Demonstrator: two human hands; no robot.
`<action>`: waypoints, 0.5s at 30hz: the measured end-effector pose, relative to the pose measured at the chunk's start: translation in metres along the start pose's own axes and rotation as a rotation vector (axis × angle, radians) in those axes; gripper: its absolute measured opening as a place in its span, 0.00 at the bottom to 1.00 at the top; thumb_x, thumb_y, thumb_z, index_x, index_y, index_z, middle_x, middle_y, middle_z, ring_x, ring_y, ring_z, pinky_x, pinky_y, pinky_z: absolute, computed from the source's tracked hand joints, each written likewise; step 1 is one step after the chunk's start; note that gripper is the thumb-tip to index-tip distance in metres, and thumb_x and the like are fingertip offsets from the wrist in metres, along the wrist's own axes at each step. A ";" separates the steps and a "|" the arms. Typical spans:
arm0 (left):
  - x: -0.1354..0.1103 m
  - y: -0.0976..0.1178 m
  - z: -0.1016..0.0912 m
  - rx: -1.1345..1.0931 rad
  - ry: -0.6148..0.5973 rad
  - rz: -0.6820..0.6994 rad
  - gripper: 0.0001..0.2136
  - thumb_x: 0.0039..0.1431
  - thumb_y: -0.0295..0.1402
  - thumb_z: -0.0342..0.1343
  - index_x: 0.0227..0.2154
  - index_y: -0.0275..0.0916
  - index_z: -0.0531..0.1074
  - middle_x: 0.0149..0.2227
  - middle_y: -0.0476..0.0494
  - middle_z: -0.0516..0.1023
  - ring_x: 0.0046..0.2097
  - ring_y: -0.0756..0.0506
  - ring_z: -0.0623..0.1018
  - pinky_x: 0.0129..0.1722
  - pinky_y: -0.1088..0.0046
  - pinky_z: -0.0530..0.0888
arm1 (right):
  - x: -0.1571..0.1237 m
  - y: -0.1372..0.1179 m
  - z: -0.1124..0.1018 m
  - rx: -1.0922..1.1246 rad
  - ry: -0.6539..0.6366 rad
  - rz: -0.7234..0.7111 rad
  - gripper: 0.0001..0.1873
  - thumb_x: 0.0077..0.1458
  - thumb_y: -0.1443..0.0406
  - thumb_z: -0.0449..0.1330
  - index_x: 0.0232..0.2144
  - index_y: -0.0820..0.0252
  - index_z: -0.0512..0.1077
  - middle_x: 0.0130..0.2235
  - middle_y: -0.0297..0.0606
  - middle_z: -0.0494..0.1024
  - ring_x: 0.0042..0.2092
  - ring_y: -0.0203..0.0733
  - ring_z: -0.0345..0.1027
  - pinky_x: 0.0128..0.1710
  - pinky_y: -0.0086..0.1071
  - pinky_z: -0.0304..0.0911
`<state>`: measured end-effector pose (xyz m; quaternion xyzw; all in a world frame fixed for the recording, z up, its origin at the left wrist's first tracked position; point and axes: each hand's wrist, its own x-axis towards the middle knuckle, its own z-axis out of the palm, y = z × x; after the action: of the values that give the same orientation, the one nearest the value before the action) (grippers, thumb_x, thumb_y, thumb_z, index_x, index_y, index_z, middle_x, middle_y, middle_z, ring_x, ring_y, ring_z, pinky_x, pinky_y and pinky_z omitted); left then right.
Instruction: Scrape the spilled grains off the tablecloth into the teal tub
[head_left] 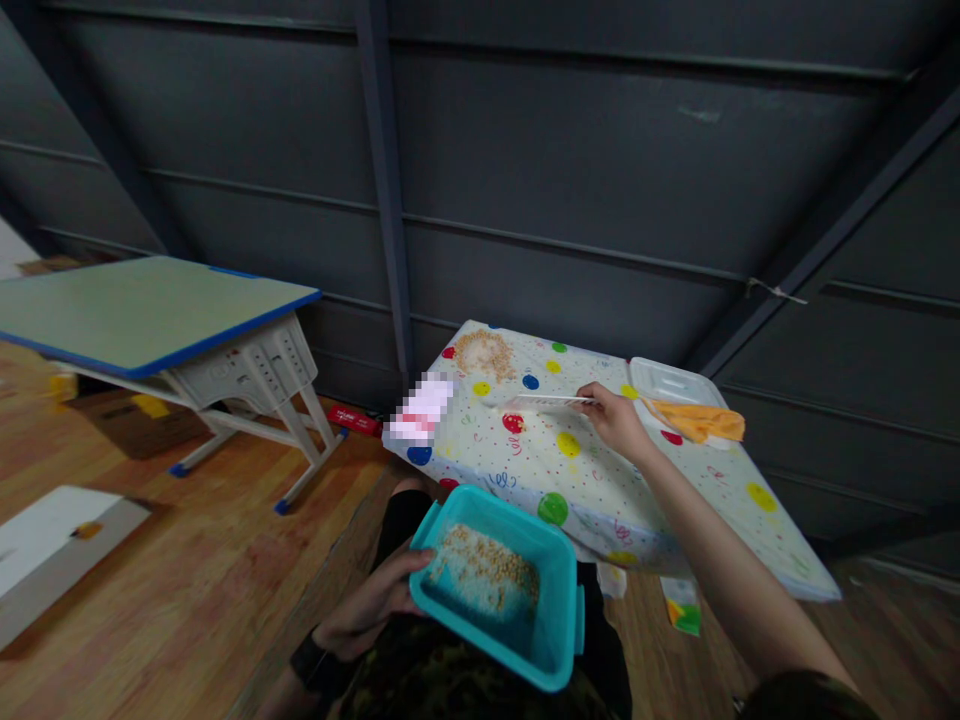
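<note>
My left hand (386, 598) grips the left rim of a teal plastic bin (556, 610), which is tilted over my lap. Inside the bin lies a mix of pale yellow beans and white grains (487, 568). Above the table, my right hand (616, 422) is closed on the end of a thin flat white piece (546, 401); its exact kind cannot be made out. A loose heap of beans and white grains (484, 354) rests on the spotted tablecloth (600, 480), near the far left corner.
An orange cloth (697, 419) lies partly over a clear plastic lid or tray (667, 378) at the table's right. A pixelated pinkish patch (424, 410) covers something on the left edge. To the left stands a blue-edged desk (157, 310). A dark panelled wall (540, 150) rises behind.
</note>
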<state>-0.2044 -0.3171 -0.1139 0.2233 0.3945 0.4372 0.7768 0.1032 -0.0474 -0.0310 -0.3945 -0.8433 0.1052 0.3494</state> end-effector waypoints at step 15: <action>0.002 -0.004 -0.001 -0.017 0.028 0.007 0.23 0.61 0.35 0.56 0.58 0.31 0.68 0.45 0.36 0.84 0.44 0.38 0.82 0.47 0.60 0.76 | 0.035 0.008 0.010 0.014 0.109 0.018 0.09 0.58 0.57 0.56 0.36 0.55 0.71 0.29 0.36 0.76 0.28 0.41 0.66 0.30 0.33 0.58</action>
<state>-0.2030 -0.3170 -0.1180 0.2120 0.4006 0.4464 0.7715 0.0859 -0.0150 -0.0242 -0.4048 -0.8186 0.0927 0.3969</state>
